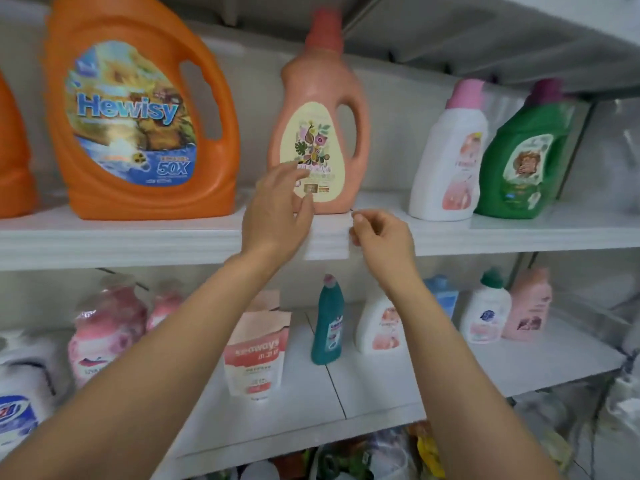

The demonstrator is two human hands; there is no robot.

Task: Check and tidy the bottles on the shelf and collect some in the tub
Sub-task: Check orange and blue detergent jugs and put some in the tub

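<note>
Shop or stockroom: white shelves (138,237) lined with detergent bottles (142,109), refill pouches (254,355), cleaners (327,327).

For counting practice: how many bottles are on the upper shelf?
5, left to right: cut-off orange jug, Hewisy jug, peach bottle, white bottle, green bottle. More may be off-frame.

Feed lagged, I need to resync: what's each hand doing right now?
Left hand: open, fingers spread at the peach bottle.
Right hand: fingers curled, holding nothing visible.
</note>
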